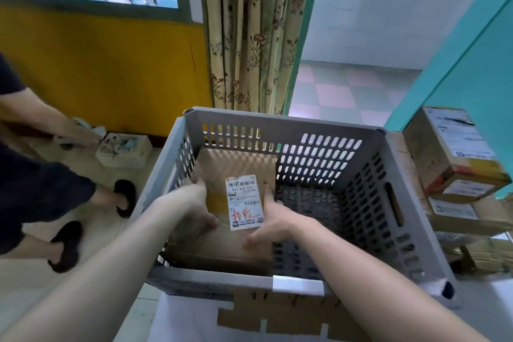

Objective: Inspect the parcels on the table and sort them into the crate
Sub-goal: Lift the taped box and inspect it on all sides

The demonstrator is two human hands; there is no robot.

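A grey slotted plastic crate (369, 200) stands in front of me. Inside it, on the left half, lies a flat brown cardboard parcel (236, 166) with a white shipping label (244, 201) marked in red. My left hand (194, 211) grips the parcel's left edge, fingers curled round it. On the parcel's right edge my right hand (273, 223) holds it, fingers down the side. Both forearms reach over the crate's near rim.
Stacked cardboard parcels (455, 158) sit on the surface right of the crate. Flattened cardboard (277, 316) lies under the crate's near edge. Another person (41, 175) in dark clothes stands on the left, reaching toward a white box (125, 150) on the floor.
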